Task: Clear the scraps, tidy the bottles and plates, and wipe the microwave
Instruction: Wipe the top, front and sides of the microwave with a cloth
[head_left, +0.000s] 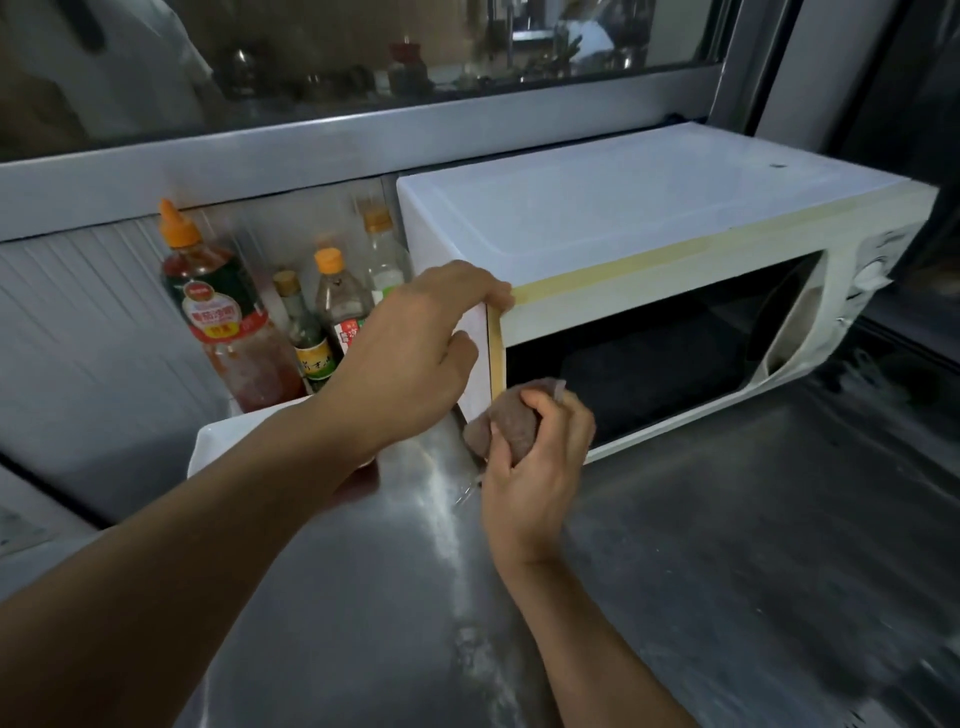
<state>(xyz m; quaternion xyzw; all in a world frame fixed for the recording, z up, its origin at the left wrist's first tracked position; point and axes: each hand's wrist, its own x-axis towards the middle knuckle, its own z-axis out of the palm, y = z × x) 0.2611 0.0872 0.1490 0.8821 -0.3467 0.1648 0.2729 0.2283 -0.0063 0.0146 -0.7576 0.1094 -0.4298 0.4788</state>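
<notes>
Left forearm crossed nearest; left hand (410, 343) gripped the microwave (649, 291) front-left corner. Below it, right hand (540, 457) pinched a bunched cloth (511, 421) at the door's lower corner. Risk, judged: a shove could slide the microwave into the bottles (291, 322) left of that grip. Sauce bottle part-full; white dish (228, 439) contents hidden.
</notes>
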